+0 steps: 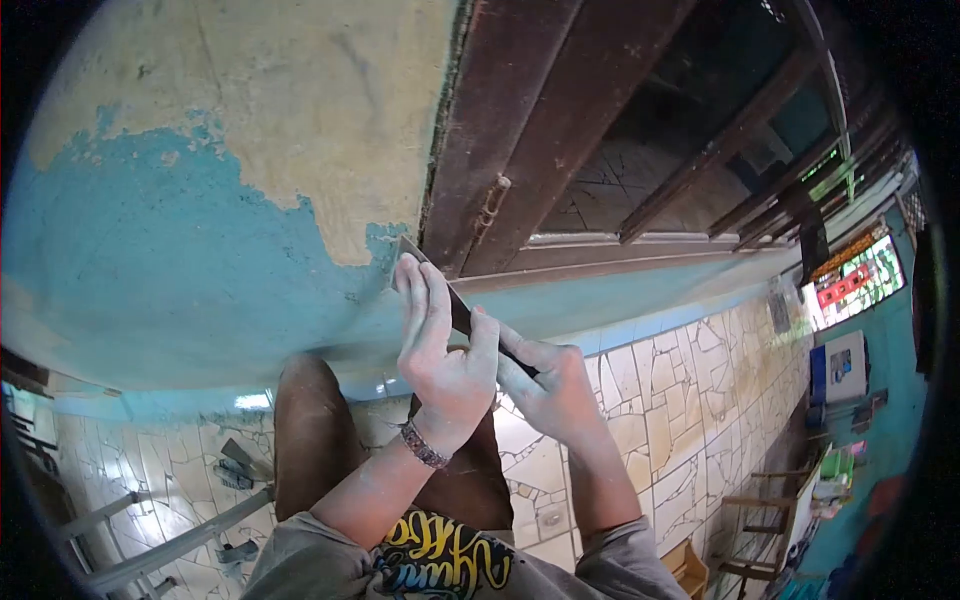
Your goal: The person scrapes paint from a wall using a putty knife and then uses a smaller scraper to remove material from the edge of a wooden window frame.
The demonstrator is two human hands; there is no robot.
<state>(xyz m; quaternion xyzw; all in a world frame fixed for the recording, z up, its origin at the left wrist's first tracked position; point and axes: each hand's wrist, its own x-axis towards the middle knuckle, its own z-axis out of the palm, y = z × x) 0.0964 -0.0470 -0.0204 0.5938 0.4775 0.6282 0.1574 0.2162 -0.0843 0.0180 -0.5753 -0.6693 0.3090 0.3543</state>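
A long, thin, dark scraper blade [461, 313] slants across the middle of the view, its upper end against the wall beside the brown wooden frame [500, 110]. My left hand [440, 370], dusty and with a bracelet at the wrist, presses its fingers along the blade's upper part. Lower down, my right hand [550, 385] is closed around the tool's other end. Blue paint [200, 250] covers the lower wall, and a bare beige patch [300, 90] with a ragged edge lies above it.
My knees are near the wall over the broken-tile floor [660, 400]. A metal ladder [190, 540] lies at the lower left, near another scraper [240, 455]. A wooden chair [760, 520] and a white and blue box [840, 368] are at the right.
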